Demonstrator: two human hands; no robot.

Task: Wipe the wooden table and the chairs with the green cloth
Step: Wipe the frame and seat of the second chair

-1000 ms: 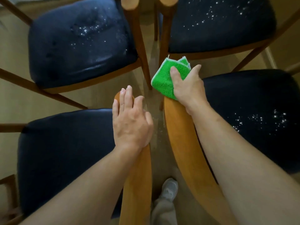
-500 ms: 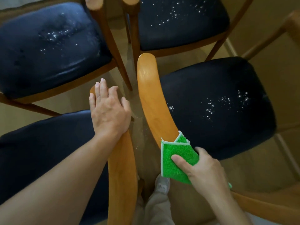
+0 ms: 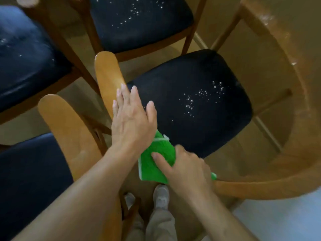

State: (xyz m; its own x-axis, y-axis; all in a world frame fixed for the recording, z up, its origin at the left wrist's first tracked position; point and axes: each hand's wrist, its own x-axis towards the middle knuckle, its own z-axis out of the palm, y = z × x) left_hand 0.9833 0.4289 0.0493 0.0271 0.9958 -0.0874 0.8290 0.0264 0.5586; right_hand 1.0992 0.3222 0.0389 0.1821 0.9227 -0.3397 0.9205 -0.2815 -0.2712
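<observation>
My right hand [image 3: 188, 169] grips the folded green cloth [image 3: 153, 162] against the curved wooden backrest [image 3: 107, 75] of the right-hand chair, near its lower end. My left hand [image 3: 132, 117] lies flat with straight fingers on the same backrest, just above the cloth and partly over it. This chair's dark seat [image 3: 191, 101] carries white crumbs [image 3: 199, 100] towards its right side. The round wooden table [image 3: 286, 84] curves along the right edge of the view.
A second chair backrest [image 3: 64, 127] and its dark seat [image 3: 29, 180] stand at the lower left. Two more dark-seated chairs sit at the top, one [image 3: 139, 21] speckled with crumbs, another [image 3: 26, 58] at the left. My feet [image 3: 160, 197] stand between the chairs.
My left hand has left the left chair's backrest and now lies on the right chair's backrest above the cloth. My right hand keeps the cloth low on that backrest, after sliding down it.
</observation>
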